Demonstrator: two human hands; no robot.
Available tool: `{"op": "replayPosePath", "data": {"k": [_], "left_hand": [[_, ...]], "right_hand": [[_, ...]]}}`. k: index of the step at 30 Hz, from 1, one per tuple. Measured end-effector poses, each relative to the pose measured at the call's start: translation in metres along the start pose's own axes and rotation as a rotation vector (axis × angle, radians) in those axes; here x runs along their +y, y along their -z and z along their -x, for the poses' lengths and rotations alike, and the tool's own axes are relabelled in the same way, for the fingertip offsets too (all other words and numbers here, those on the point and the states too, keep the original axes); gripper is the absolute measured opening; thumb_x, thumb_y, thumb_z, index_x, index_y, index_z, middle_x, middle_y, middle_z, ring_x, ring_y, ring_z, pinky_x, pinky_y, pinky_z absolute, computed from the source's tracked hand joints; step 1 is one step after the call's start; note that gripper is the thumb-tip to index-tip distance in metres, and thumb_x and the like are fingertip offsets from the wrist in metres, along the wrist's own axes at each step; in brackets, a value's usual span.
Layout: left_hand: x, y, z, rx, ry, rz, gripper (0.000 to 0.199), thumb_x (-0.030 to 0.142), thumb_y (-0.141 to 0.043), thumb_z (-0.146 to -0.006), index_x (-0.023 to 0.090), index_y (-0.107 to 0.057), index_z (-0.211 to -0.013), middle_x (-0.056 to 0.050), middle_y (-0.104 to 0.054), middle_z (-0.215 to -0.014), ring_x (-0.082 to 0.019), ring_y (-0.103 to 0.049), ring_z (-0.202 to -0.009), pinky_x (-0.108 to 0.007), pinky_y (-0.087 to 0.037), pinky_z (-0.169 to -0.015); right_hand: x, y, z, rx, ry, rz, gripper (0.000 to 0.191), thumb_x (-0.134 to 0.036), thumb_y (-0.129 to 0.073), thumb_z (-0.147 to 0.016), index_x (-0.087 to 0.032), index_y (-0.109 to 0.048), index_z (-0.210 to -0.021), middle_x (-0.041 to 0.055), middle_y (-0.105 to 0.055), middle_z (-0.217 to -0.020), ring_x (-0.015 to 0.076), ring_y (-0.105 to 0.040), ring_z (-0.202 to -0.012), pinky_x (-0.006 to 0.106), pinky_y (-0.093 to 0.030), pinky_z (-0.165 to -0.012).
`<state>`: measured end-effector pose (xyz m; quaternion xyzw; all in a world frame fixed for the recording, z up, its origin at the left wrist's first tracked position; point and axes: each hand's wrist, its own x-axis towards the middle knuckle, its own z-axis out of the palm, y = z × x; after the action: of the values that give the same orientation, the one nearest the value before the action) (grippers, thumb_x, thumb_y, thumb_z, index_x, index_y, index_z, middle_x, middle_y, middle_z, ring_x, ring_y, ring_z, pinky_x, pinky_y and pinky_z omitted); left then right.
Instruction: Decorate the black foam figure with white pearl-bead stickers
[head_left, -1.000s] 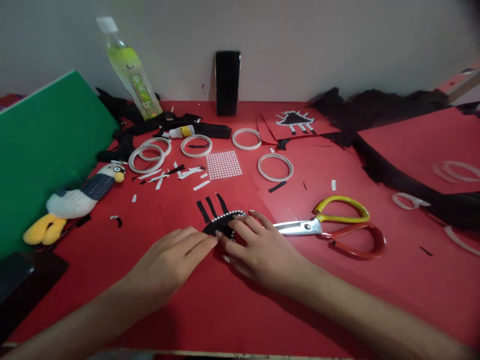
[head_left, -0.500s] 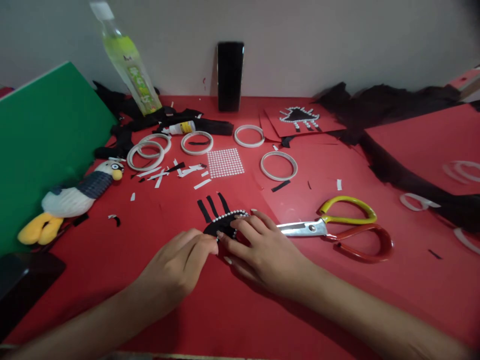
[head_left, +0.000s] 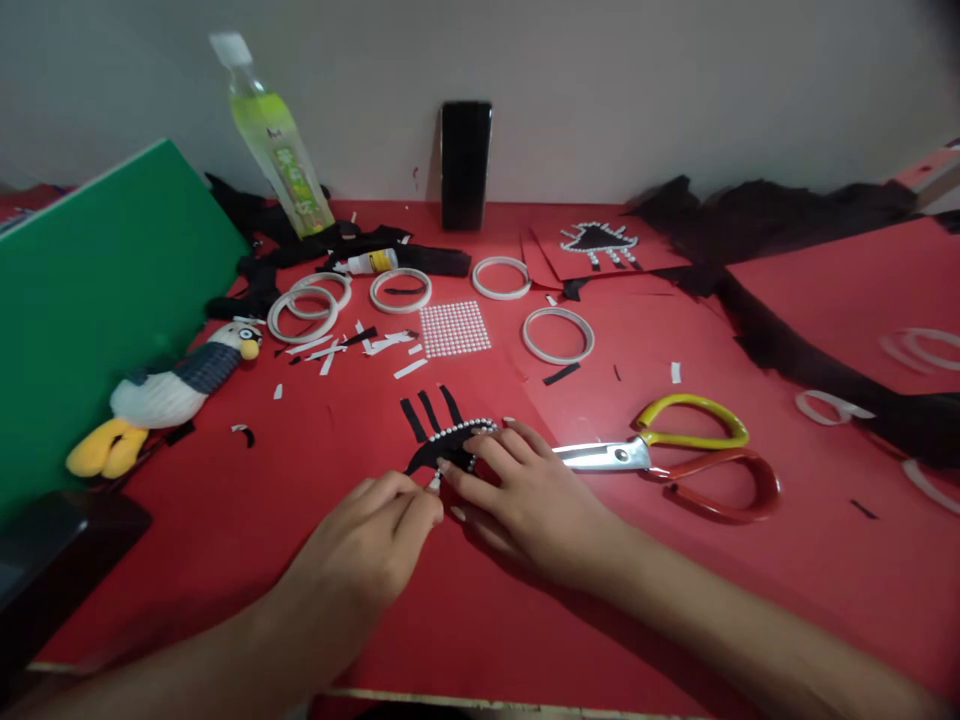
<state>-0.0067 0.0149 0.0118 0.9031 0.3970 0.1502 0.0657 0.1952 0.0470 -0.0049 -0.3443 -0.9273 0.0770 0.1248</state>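
A black cut-out [head_left: 433, 452] with a curved row of white pearl beads [head_left: 455, 429] along its far edge lies on the red surface. Three black strips [head_left: 429, 414] stand out beyond that edge. At its near edge, my left hand [head_left: 373, 535] has thumb and fingers pinched together beside a small pale bit; what they hold is hidden. My right hand [head_left: 536, 495] rests across the cut-out's right side, fingers stretched out and pressing on it. Just past my right fingers lie the scissors [head_left: 611, 456], with one yellow and one red handle.
Beyond my hands are a pearl sticker sheet [head_left: 455, 329], white tape rolls [head_left: 559, 335], a glue bottle [head_left: 373, 262] and paper scraps. A beaded piece [head_left: 598, 238] on red card, a phone [head_left: 465, 165], a drink bottle [head_left: 283, 150] and black material stand or lie farther back. A plush bird [head_left: 161, 398] sits left.
My left hand has shifted slightly nearer and right, still pinched at the cut-out's near edge. My right hand stays on the cut-out. The view has tilted a little.
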Motion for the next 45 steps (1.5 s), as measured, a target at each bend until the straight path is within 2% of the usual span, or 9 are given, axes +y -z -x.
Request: {"op": "replayPosePath", "data": {"k": [4, 10, 16, 19, 23, 25, 29, 33, 45], "left_hand": [[-0.007, 0.002, 0.004, 0.017, 0.105, 0.167, 0.013, 0.010, -0.039, -0.091, 0.019, -0.049, -0.093, -0.003, -0.061, -0.089, -0.016, -0.057, -0.080, -0.029, -0.048, -0.072], [-0.010, 0.000, -0.002, 0.017, 0.143, 0.167, 0.019, 0.005, -0.038, -0.088, 0.020, -0.049, -0.090, -0.001, -0.062, -0.082, -0.016, -0.058, -0.076, -0.030, -0.047, -0.071], [-0.013, 0.001, -0.004, -0.012, 0.115, 0.140, 0.016, 0.009, -0.037, -0.090, 0.020, -0.049, -0.093, -0.002, -0.062, -0.085, -0.018, -0.057, -0.080, -0.032, -0.046, -0.072], [-0.015, 0.002, -0.004, -0.026, 0.050, 0.114, 0.019, 0.006, -0.037, -0.089, 0.020, -0.046, -0.098, -0.002, -0.061, -0.088, -0.018, -0.056, -0.081, -0.033, -0.045, -0.075], [-0.017, 0.002, -0.004, -0.044, -0.007, 0.091, 0.026, 0.000, -0.035, -0.086, 0.019, -0.044, -0.102, -0.002, -0.060, -0.088, -0.017, -0.055, -0.078, -0.036, -0.042, -0.080], [-0.018, 0.002, -0.003, -0.052, -0.023, 0.088, 0.028, -0.001, -0.034, -0.086, 0.019, -0.044, -0.104, -0.003, -0.059, -0.089, -0.017, -0.055, -0.079, -0.037, -0.043, -0.081], [-0.018, 0.001, -0.002, -0.020, 0.046, 0.144, 0.019, 0.009, -0.038, -0.090, 0.019, -0.046, -0.104, -0.004, -0.059, -0.094, -0.019, -0.056, -0.089, -0.033, -0.047, -0.076], [-0.019, 0.001, -0.003, 0.022, 0.076, 0.175, 0.013, 0.012, -0.039, -0.092, 0.019, -0.047, -0.099, -0.004, -0.060, -0.091, -0.017, -0.057, -0.087, -0.031, -0.049, -0.073], [-0.020, 0.007, -0.009, -0.131, 0.036, 0.162, 0.023, 0.005, -0.038, -0.085, 0.020, -0.044, -0.101, -0.003, -0.058, -0.089, -0.018, -0.056, -0.084, -0.028, -0.046, -0.070]], "right_hand": [[-0.001, 0.000, -0.001, 0.032, 0.001, 0.031, 0.031, -0.032, -0.043, -0.092, -0.020, -0.057, -0.118, 0.0106, -0.058, -0.101, 0.0234, -0.049, -0.094, 0.044, -0.038, -0.091], [-0.006, 0.002, 0.001, 0.074, -0.031, 0.063, 0.029, -0.034, -0.043, -0.092, -0.017, -0.062, -0.107, 0.0099, -0.058, -0.088, 0.0225, -0.048, -0.082, 0.037, -0.038, -0.073], [0.002, 0.009, -0.009, 0.023, -0.225, -0.315, 0.011, -0.021, -0.057, -0.083, -0.017, -0.059, -0.093, 0.0060, -0.059, -0.088, 0.0193, -0.050, -0.085, 0.031, -0.039, -0.074], [0.012, 0.014, -0.025, -0.051, -0.233, -0.487, 0.009, -0.013, -0.061, -0.077, -0.018, -0.059, -0.084, 0.0014, -0.062, -0.079, 0.0151, -0.053, -0.078, 0.026, -0.039, -0.069], [0.018, 0.025, -0.047, -0.336, -0.253, -0.651, 0.004, -0.013, -0.059, -0.078, -0.016, -0.058, -0.079, -0.0029, -0.062, -0.063, 0.0096, -0.053, -0.057, 0.022, -0.036, -0.057], [0.018, 0.029, -0.054, -0.415, -0.299, -0.640, 0.003, -0.013, -0.060, -0.078, -0.016, -0.059, -0.079, -0.0040, -0.060, -0.060, 0.0084, -0.052, -0.052, 0.021, -0.035, -0.053], [0.017, 0.034, -0.058, -0.441, -0.330, -0.570, 0.004, -0.018, -0.063, -0.077, -0.016, -0.061, -0.075, -0.0037, -0.058, -0.062, 0.0080, -0.051, -0.053, 0.021, -0.033, -0.051], [0.017, 0.033, -0.058, -0.459, -0.320, -0.601, 0.009, -0.023, -0.064, -0.077, -0.016, -0.061, -0.074, -0.0033, -0.059, -0.063, 0.0075, -0.051, -0.052, 0.020, -0.034, -0.050], [0.014, 0.032, -0.060, -0.467, -0.414, -0.633, 0.009, -0.021, -0.066, -0.074, -0.016, -0.058, -0.071, -0.0051, -0.056, -0.056, 0.0069, -0.051, -0.045, 0.019, -0.036, -0.045]]}}
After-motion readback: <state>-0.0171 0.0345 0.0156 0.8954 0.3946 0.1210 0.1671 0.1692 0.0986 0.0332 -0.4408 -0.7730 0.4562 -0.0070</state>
